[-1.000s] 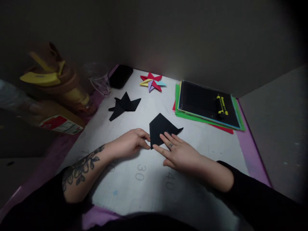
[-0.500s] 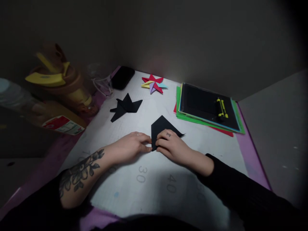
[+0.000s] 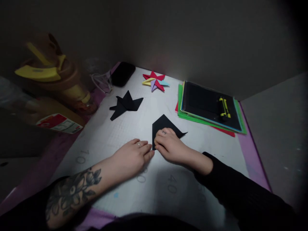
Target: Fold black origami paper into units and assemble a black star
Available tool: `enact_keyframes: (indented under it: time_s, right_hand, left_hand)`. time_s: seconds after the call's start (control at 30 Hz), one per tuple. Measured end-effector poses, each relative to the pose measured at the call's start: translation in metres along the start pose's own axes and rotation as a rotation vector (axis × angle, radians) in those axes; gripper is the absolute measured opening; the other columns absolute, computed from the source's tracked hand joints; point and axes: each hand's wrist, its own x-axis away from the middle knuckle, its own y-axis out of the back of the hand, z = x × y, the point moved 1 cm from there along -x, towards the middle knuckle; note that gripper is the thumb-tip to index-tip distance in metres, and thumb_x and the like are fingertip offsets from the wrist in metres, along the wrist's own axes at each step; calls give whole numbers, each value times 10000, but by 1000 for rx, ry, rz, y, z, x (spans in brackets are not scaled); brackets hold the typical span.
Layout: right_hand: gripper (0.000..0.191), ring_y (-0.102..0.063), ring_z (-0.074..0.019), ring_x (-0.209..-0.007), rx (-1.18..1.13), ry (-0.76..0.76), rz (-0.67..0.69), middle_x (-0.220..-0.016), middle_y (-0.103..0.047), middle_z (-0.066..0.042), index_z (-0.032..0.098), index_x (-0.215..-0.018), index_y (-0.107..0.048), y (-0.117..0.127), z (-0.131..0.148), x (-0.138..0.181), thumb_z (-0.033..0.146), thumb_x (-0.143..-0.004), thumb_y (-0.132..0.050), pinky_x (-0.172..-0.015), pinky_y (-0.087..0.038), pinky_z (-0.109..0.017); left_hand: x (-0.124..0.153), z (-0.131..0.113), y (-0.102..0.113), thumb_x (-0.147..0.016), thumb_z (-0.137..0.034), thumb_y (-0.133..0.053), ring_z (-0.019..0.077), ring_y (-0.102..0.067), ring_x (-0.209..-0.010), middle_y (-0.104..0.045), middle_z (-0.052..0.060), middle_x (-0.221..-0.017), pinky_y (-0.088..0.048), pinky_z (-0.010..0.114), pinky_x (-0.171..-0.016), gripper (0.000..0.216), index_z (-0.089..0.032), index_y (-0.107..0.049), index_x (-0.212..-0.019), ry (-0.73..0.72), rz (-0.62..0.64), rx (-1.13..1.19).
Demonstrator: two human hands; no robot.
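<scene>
A folded sheet of black origami paper [image 3: 161, 123] lies on the white work surface, its peak pointing away from me and a thin curled tip at its right. My right hand [image 3: 169, 144] is closed over its lower part, with the fingers curled and bunched against the paper; this covers much of the lower edge. Flat beside it lies my left hand [image 3: 136, 154], fingers stretched out, the fingertips and thumb at the paper's lower left corner. Farther back on the left rests a folded black paper figure [image 3: 127, 104] with several points.
A multicoloured paper star [image 3: 155, 81] and a black phone [image 3: 123, 74] lie at the back. On the right, a yellow-and-black tool [image 3: 224, 108] sits on a stack of coloured paper [image 3: 201, 101]. A brown-and-yellow tumbler [image 3: 57, 78], a clear cup [image 3: 103, 80] and a carton [image 3: 60, 123] stand left.
My left hand has shifted slightly toward me and flattened, its fingers now extended at the paper's corner. The right hand's fingers have curled tighter on the paper. The view has moved a little.
</scene>
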Motion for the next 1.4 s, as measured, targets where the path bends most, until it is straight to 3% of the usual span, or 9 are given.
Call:
enact_keyframes:
  time_s: [0.2,0.3,0.47,0.73,0.93,1.07,1.23,1.4]
  right_hand:
    - [133,-391,-199,-830,19,11,-3,-853,-520,-55,168,-755,-543,0,0,0,180,-859,-461,-782,-280,-352]
    - [140,-390,-199,-825,15,19,7,-853,-518,-59,165,-757,-545,1,1,-1,177,-862,-454,-785,-281,-354]
    - [139,-388,-202,-827,17,26,0,-864,-517,-65,164,-762,-550,0,1,-1,177,-860,-451,-796,-277,-362]
    - [133,-392,-213,-837,30,23,-2,-867,-517,-68,170,-781,-558,-1,0,0,184,-852,-447,-814,-275,-376]
    - [119,-388,-212,-835,25,23,-3,-864,-516,-68,171,-772,-548,-1,-1,-1,175,-841,-451,-807,-278,-374]
    - [124,-390,-210,-827,33,31,-5,-853,-514,-66,170,-757,-540,-1,0,-1,177,-843,-451,-790,-279,-365]
    - [117,-391,-210,-827,44,26,-20,-851,-512,-65,169,-755,-541,-2,1,-1,180,-838,-458,-790,-278,-362]
    - [112,-392,-216,-832,55,15,-20,-865,-518,-73,170,-762,-551,-3,1,-1,185,-831,-464,-811,-274,-379]
  left_hand:
    - [-5,-29,-10,-877,-144,-409,276,-508,-1119,-563,159,-1224,-444,381,-822,444,-97,-447,-1316,123,117,-190]
    - [-6,-32,-12,-880,-138,-385,280,-482,-1158,-536,160,-1270,-448,369,-817,453,-93,-445,-1327,139,162,-227]
    - [-5,-30,-13,-881,-137,-377,284,-463,-1173,-531,155,-1271,-456,361,-787,461,-90,-429,-1336,142,137,-214]
    - [-7,-33,-9,-839,-81,-372,272,-527,-1078,-562,163,-1240,-481,358,-698,454,-85,-482,-1280,199,165,-147]
    - [-1,-35,-5,-787,-27,-373,262,-570,-1010,-547,198,-1262,-491,343,-662,385,-43,-608,-1091,212,196,-160]
    - [0,-34,-1,-806,-32,-372,274,-576,-985,-576,212,-1198,-494,374,-698,388,-19,-568,-1140,191,184,-129]
    - [-4,-35,-1,-849,-73,-365,244,-574,-847,-615,118,-975,-481,372,-673,363,-87,-539,-1166,218,155,-116]
    - [-5,-36,-3,-857,-101,-378,231,-554,-847,-597,99,-982,-467,342,-657,381,-122,-509,-1215,225,157,-134]
